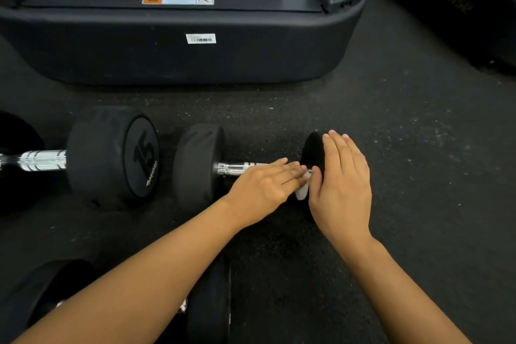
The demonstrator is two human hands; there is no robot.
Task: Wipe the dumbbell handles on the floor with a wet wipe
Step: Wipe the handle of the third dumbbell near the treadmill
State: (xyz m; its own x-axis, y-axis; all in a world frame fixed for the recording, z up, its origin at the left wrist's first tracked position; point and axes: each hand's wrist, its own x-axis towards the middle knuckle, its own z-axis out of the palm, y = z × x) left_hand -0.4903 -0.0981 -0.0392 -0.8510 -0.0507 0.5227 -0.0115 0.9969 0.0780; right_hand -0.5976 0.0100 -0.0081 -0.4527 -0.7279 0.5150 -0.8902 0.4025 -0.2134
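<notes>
A black dumbbell (199, 166) lies on the dark rubber floor (405, 134), in front of the rear end of a treadmill (178, 45). Its chrome handle (233, 168) runs left to right, and only the part next to the left weight head is bare.

The left hand (264, 188) lies flat over the right part of this handle, fingers straight and together, pointing toward the dumbbell's right head (312, 153). A white wet wipe (303, 190) shows just past the left fingertips, at the right end of the handle, with a corner hanging below. It seems to be pressed under those fingers, though the grip itself is hidden.

The right hand (342, 187) rests open and flat over the right head of the dumbbell, fingers together and pointing away from the person, thumb touching the wipe. It grasps nothing.

To the left of this dumbbell lies a second dumbbell (111, 153), marked 15 on its end face, the two heads nearly touching; its chrome handle reaches toward the left edge of the view. Nearer the person than the first dumbbell, partly hidden under the left forearm, lies a third dumbbell (209, 304).
</notes>
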